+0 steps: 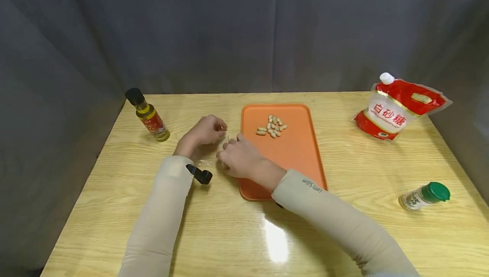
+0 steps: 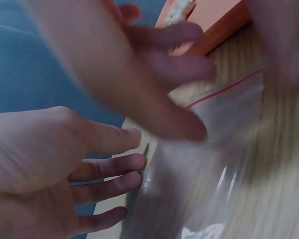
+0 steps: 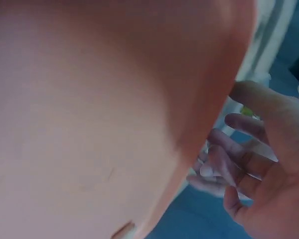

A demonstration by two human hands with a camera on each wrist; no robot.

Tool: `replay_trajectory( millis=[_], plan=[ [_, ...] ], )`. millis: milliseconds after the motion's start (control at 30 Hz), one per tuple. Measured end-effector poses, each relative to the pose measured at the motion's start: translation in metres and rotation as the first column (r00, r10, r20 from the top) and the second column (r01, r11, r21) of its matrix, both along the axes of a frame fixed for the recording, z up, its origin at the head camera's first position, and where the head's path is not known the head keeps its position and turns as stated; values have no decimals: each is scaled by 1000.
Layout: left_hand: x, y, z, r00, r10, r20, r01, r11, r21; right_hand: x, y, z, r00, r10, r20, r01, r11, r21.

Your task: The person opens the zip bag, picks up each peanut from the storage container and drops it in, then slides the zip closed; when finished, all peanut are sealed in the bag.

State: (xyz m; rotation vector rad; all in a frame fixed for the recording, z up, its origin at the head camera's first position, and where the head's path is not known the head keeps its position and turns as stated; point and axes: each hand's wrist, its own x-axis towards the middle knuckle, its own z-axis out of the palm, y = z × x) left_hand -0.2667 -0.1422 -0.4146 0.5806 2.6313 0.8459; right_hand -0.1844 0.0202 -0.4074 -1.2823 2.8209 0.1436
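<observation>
A clear zip-seal bag [image 2: 189, 174] with a red strip lies on the table between the hands; only a faint glint of the bag [image 1: 204, 163] shows in the head view. My left hand [image 1: 208, 130] is at the bag's left side, fingers fairly straight and their tips by its edge; whether they touch it cannot be told. Over the bag is my right hand [image 1: 241, 156], blurred in the left wrist view, beside the tray's left edge. Its fingers [image 3: 246, 154] bend loosely in the right wrist view, with nothing visible between them.
An orange tray [image 1: 294, 158] holds several unshelled peanuts [image 1: 273, 127]. To the left stands an olive oil bottle [image 1: 153, 122]. At the right are a red and white sugar pouch [image 1: 393, 109] and a green-capped shaker [image 1: 424, 195]. A dark curtain [image 1: 214, 35] hangs behind the table.
</observation>
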Motion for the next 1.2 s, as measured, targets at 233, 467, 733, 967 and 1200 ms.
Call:
replay_trajectory(
  millis=[233,467,733,967,1200],
  plan=[
    [4,0,-8,1000,-5,-5,5,1000,20,-3,-13,-4,997,-53,47,53,999,7],
    [7,-1,-11,999,18,39,-21,998,62,0,-13,-3,997,-71,43,70,997,17],
    [9,-2,-12,989,142,51,-151,934,325,4,-3,0,987,-119,104,138,970,-198],
    [20,5,-6,941,327,80,-306,729,613,12,11,5,934,-211,290,354,667,-655],
    [30,16,5,931,354,93,-280,524,804,19,10,16,903,-250,350,420,339,-842]
  ],
)
